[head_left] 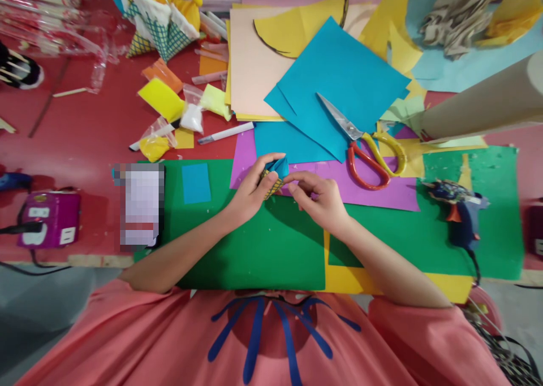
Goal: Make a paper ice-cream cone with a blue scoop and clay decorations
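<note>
My left hand (253,193) is closed round a small folded paper piece (279,167), blue inside with a yellow and dark grid pattern on its outside. Its thumb presses on the patterned face while the index finger curls over the top. At the right edge of this paper is my right hand (318,198), fingers curled, with the tips of index finger and thumb close together against it. Both hands are above a green sheet (254,250). Just right of them, scissors (352,131) with red and yellow handles lie partly spread on blue paper (339,75) and a purple strip (382,196).
A blue paper rectangle (196,183) and a blurred-out phone-like object (142,205) lie left. A glue gun (464,216) rests right, below a big cardboard tube (487,100). Markers (227,133), small bags (161,99) and a patterned paper form (163,21) lie farther back.
</note>
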Motion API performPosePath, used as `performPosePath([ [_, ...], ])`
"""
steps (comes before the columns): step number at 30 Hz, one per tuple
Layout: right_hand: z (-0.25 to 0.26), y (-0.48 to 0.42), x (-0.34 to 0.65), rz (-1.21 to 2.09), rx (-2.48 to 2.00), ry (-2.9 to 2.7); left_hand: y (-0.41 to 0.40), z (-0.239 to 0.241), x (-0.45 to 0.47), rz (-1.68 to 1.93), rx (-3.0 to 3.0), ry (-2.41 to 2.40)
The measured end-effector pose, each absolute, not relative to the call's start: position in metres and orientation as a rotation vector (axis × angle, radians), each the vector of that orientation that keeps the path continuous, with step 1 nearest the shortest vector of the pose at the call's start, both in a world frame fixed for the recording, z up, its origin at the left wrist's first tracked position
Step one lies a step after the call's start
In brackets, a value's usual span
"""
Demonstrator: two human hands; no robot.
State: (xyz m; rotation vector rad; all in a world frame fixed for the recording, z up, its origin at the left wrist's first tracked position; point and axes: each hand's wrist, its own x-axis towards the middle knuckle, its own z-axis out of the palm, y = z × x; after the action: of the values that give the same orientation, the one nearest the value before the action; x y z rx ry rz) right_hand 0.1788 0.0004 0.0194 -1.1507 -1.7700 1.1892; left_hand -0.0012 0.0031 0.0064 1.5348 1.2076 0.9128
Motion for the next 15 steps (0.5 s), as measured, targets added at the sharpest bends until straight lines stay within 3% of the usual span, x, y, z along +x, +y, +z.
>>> performPosePath([
  [7,0.0187,-0.0019,0.1835,0.639,-1.076,-2.070,0.0019,0.0106,-0.0005,0.930,1.429,1.258],
  [15,0.0126,-0.0018,0.1842,0.407,-1.008,-2.223,0.0019,0.0113,-0.0002,0.947,1.318,1.214],
])
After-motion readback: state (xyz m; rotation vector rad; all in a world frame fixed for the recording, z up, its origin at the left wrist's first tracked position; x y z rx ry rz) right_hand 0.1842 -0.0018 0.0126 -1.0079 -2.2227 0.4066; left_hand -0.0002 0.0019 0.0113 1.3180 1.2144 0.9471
